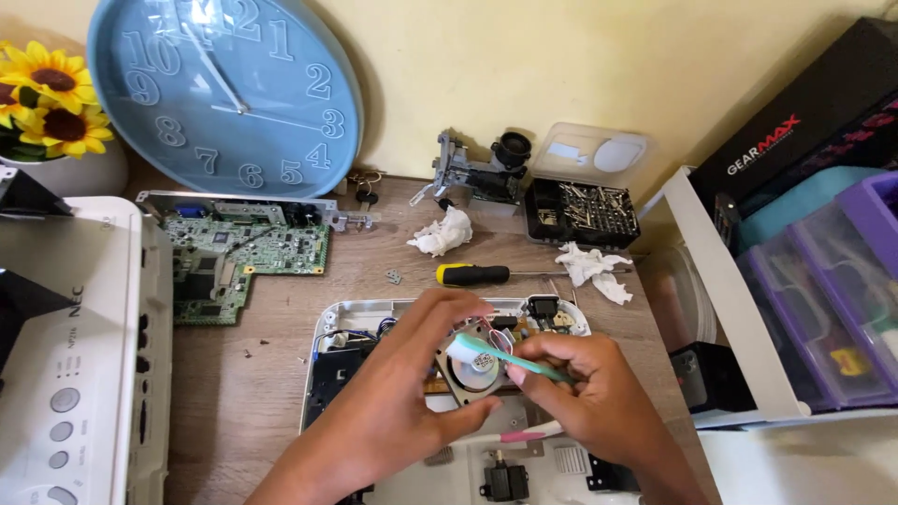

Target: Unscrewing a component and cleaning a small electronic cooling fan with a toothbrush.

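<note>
left hand fingers curled, gripping | right hand pinched closed

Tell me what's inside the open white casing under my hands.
Inside the white casing: blue wires, a black socket part and the round metal part being brushed. Both hands cover the middle.

Left hand gripping round part, right hand toothbrush.

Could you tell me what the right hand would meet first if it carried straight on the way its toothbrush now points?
Probably the round metal part that the left hand holds: the right hand aims the toothbrush up-left, bristles seemingly already on it, though depth is unclear.
</note>
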